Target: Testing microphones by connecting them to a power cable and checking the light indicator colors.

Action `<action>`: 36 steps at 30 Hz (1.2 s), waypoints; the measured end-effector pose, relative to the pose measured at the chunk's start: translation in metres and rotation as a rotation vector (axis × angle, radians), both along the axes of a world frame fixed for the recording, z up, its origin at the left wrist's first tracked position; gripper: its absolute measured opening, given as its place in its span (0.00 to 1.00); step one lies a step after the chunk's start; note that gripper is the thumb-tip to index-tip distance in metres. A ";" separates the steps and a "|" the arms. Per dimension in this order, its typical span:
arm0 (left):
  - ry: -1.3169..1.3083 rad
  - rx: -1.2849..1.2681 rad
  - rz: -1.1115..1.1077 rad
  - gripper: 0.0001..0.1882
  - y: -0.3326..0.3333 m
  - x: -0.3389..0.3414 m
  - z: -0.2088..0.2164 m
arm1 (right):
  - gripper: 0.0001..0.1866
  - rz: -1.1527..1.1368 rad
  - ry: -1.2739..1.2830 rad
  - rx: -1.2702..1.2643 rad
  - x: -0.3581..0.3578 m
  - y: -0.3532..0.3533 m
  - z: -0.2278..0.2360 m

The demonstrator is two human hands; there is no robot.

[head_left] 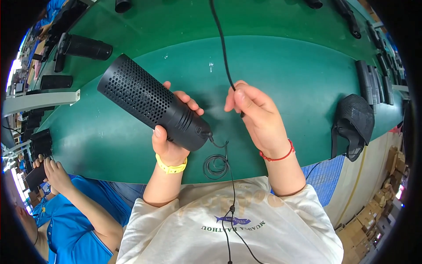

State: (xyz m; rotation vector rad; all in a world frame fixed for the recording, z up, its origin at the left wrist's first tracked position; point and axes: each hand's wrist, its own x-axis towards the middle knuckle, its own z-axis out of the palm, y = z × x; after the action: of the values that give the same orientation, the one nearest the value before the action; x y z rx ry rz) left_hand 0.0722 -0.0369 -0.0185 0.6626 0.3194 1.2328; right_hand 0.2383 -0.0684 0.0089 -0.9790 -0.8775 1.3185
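My left hand (169, 136) is wrapped round the lower part of a black cylinder (140, 90) with a perforated shell, which tilts up to the left over the table. Small openings show near its lower end. My right hand (255, 108) pinches a black cable (224, 48) that hangs in from the far edge of the view. A short dark end of it pokes out below my fingers. A thin black cord (215, 167), partly coiled, runs from beside the cylinder's lower end down over my shirt; I cannot tell whether it is plugged in.
Both hands are above a green table (281, 57). Similar black cylinders (85, 47) stand or lie at the left. A black mesh cap (355, 123) lies at the right edge, near several dark tubes (373, 81). Another person's hand (57, 176) works at the lower left.
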 end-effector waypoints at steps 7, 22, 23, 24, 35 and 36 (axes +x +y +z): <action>0.019 -0.038 0.024 0.39 0.002 0.000 -0.001 | 0.06 0.240 0.048 -0.211 0.012 -0.004 0.017; 0.110 -0.045 0.073 0.35 0.004 0.002 0.004 | 0.08 0.131 -0.195 0.116 -0.002 -0.002 0.006; 0.096 -0.060 0.063 0.35 0.004 0.002 0.005 | 0.08 0.111 -0.201 0.118 -0.002 -0.002 0.006; 0.082 -0.075 0.053 0.34 0.004 0.002 0.007 | 0.08 0.090 -0.207 0.120 -0.002 -0.002 0.007; 0.212 0.067 0.008 0.31 0.002 0.004 0.003 | 0.07 0.172 -0.393 0.170 0.009 -0.004 0.010; 0.211 0.066 0.008 0.31 0.002 0.003 0.002 | 0.07 0.173 -0.395 0.168 0.009 -0.004 0.010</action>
State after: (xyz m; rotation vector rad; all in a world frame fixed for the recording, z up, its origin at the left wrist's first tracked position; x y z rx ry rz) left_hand 0.0754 -0.0352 -0.0162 0.8513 0.4580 1.1869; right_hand 0.2475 -0.0723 0.0187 -1.0659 -1.3780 1.1881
